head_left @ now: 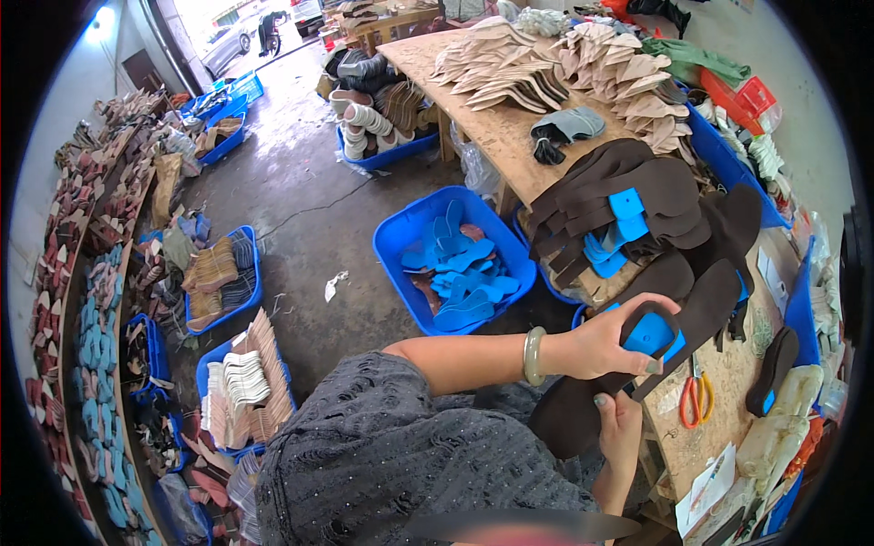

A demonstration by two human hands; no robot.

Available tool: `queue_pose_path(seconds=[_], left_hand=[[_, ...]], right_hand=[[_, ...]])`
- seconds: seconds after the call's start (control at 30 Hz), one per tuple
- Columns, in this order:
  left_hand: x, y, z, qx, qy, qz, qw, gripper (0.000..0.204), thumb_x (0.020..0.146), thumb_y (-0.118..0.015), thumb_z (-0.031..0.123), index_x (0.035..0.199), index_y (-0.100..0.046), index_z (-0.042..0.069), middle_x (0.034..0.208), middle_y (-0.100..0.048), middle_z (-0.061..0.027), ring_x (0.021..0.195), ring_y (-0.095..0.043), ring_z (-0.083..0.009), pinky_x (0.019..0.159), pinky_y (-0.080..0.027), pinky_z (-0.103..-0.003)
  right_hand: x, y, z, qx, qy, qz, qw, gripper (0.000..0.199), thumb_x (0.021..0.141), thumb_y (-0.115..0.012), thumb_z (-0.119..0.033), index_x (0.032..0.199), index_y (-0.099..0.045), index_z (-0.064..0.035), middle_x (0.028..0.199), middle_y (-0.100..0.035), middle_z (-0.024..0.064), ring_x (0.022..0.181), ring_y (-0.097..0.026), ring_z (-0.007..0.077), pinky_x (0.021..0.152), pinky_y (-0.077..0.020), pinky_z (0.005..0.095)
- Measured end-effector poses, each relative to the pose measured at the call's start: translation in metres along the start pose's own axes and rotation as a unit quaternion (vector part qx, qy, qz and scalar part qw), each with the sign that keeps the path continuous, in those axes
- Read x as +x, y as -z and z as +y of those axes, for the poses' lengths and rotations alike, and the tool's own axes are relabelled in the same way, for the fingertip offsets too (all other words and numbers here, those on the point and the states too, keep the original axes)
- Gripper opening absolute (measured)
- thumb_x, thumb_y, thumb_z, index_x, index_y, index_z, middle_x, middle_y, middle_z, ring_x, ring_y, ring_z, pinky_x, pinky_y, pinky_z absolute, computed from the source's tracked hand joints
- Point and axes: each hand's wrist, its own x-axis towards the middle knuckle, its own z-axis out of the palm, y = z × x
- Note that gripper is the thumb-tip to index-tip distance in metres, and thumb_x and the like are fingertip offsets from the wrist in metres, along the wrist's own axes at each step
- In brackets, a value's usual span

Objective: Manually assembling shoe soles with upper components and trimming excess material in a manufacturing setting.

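Note:
My left hand (596, 348), with a pale bangle at the wrist, is closed around one end of a dark brown insole cover, whose band loops over a bright blue insole piece (650, 333). Below it, my right hand (619, 429) grips the same dark brown insole cover (566, 417), thumb on top; its wide end hangs over my lap. Orange-handled scissors (696, 400) lie on the workbench (669, 446) just right of my hands. Past my left hand, a heap of dark brown insole covers (628, 196) has several blue pieces (626, 205) among it.
A blue tub (390, 264) of blue insole pieces stands on the floor beside the bench. Stacked beige insole pieces (496, 68) and a grey bundle (574, 123) lie farther along the bench. Floor crates (259, 273) and loaded racks (150, 364) fill the left side.

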Motion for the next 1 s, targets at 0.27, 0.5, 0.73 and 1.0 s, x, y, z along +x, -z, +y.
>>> queue_pose_path(seconds=[0.27,0.5,0.73,1.0], left_hand=[[-0.018,-0.001,-0.009,0.093,0.026,-0.046,0.994,0.042,0.079,-0.072,0.017,0.115,-0.055,0.003,0.106,-0.061,-0.0057,0.099,-0.056,-0.0120,0.087,-0.046,-0.029],[-0.017,-0.019,-0.005,0.103,0.131,-0.094,0.982,0.027,0.084,-0.070,0.021,0.100,-0.065,0.000,0.091,-0.069,-0.0058,0.086,-0.063,-0.0120,0.082,-0.048,-0.029],[0.015,-0.020,0.006,0.168,0.188,-0.142,0.957,0.018,0.085,-0.066,0.017,0.088,-0.068,-0.001,0.084,-0.069,-0.0045,0.083,-0.063,-0.0108,0.081,-0.048,-0.027],[0.039,-0.038,-0.009,0.118,0.304,-0.288,0.900,0.025,0.084,-0.068,0.019,0.097,-0.058,0.000,0.077,-0.066,-0.0072,0.076,-0.064,-0.0158,0.074,-0.049,-0.028]], right_hand=[[-0.008,-0.003,0.001,-0.037,0.029,0.058,0.997,0.019,0.090,-0.060,-0.015,0.090,-0.062,0.0040,0.060,-0.053,0.0116,0.057,-0.046,0.0102,0.052,-0.0387,0.0311],[-0.020,-0.002,0.002,0.010,0.091,0.117,0.989,0.023,0.091,-0.056,-0.015,0.102,-0.059,0.0049,0.085,-0.064,0.0164,0.077,-0.058,0.0192,0.073,-0.0449,0.0308],[0.004,0.109,0.017,0.050,0.038,0.143,0.988,0.029,0.090,-0.054,-0.021,0.114,-0.065,-0.0072,0.079,-0.063,-0.0006,0.069,-0.055,0.0076,0.062,-0.0447,0.0219],[0.040,0.160,-0.023,-0.130,0.160,-0.045,0.978,0.032,0.097,-0.048,-0.027,0.102,-0.066,-0.0017,0.075,-0.062,0.0011,0.063,-0.051,0.0081,0.057,-0.0419,0.0232]])
